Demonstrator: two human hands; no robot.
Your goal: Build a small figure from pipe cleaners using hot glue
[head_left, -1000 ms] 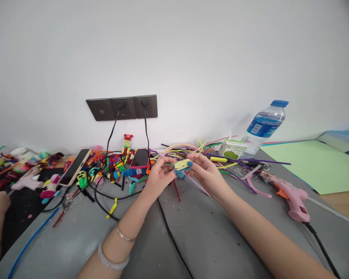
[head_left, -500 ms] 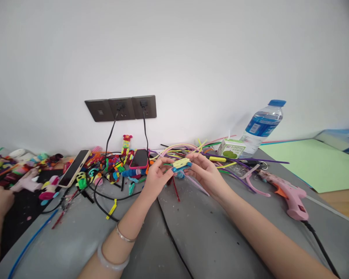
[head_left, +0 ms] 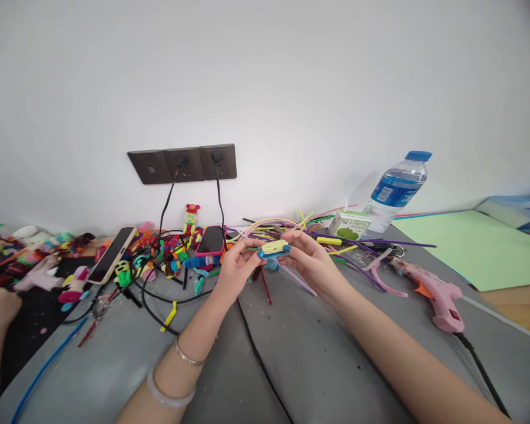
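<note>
- A small yellow-and-blue piece (head_left: 274, 248) is in the air above the grey table (head_left: 318, 377), between a person's two hands.
- The left hand (head_left: 235, 266) pinches its left end, thumb against fingers; the right hand (head_left: 310, 260) pinches its right end likewise.
- From where I stand, uneven pressure could bend the piece or push its yellow part off the blue; I can't tell how they're joined.
- If both pinches slackened, it could drop and be lost among the loose fuzzy stems (head_left: 287, 224) just behind.
- Nearer us, a black cable (head_left: 257, 357) lies between the forearms; a sleeveless arm sweeping sideways might drag it.
- Farther right rests a pink glue gun (head_left: 447, 299); if hot, which I can't see, its nozzle could burn a straying hand.
</note>
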